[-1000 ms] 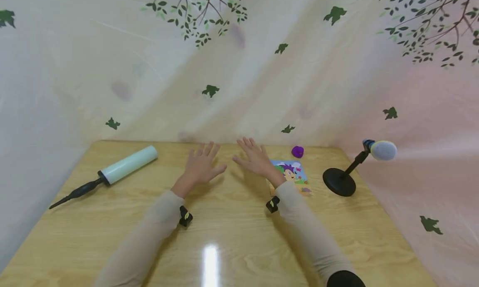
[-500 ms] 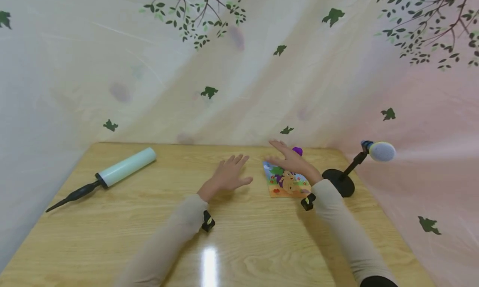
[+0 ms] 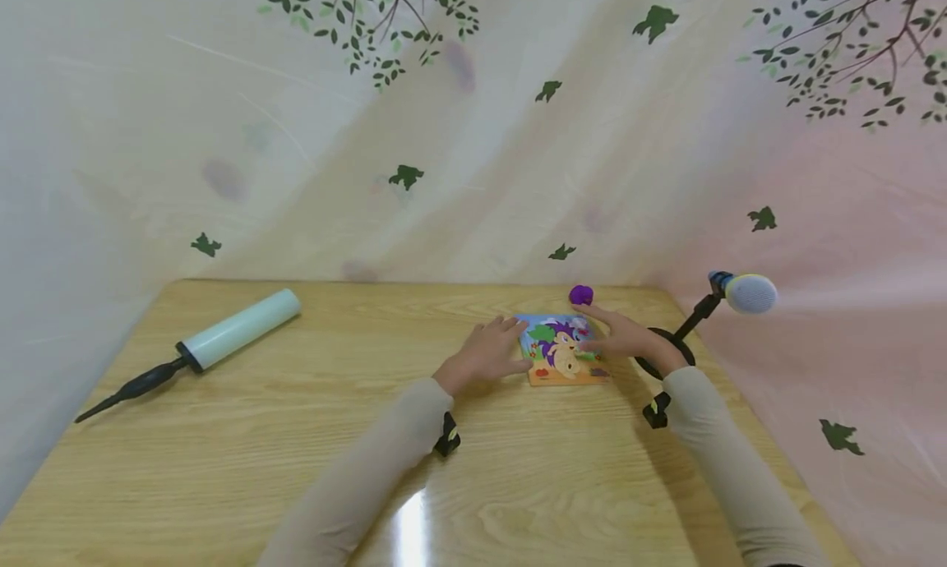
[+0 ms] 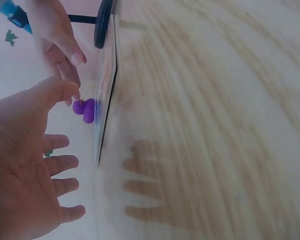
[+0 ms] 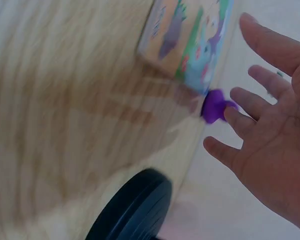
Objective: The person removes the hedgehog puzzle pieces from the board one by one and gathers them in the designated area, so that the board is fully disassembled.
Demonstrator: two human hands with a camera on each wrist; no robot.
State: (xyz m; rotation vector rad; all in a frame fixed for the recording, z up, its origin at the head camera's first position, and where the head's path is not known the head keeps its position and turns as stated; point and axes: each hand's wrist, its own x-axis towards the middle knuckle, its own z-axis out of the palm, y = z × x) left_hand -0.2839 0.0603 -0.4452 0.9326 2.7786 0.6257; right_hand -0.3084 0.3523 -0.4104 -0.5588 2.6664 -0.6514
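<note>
A flat square picture board (image 3: 561, 355) with a cartoon purple-spined hedgehog lies towards the back right of the table. At its left edge hovers my left hand (image 3: 488, 352), fingers spread; in the left wrist view the fingers (image 4: 65, 165) cast shadows and stand apart from the table. Over the board's right side is my right hand (image 3: 620, 334), fingers extended. The right wrist view shows its palm (image 5: 280, 145) facing the board, holding nothing. A small purple knobbed object (image 3: 581, 294) sits just behind the board, near my right fingertips.
A black round stand (image 3: 666, 353), partly behind my right wrist, carries a microphone (image 3: 750, 294) with a pale mesh head. At the left lies a pale-green cylinder (image 3: 244, 329) with a black tapered handle (image 3: 148, 380). A leaf-printed cloth (image 3: 473, 181) hangs behind the wooden table (image 3: 222, 468).
Both hands have moved right, the left from mid-table to the board's left edge, the right across to its right side. The board appears unmoved on the table.
</note>
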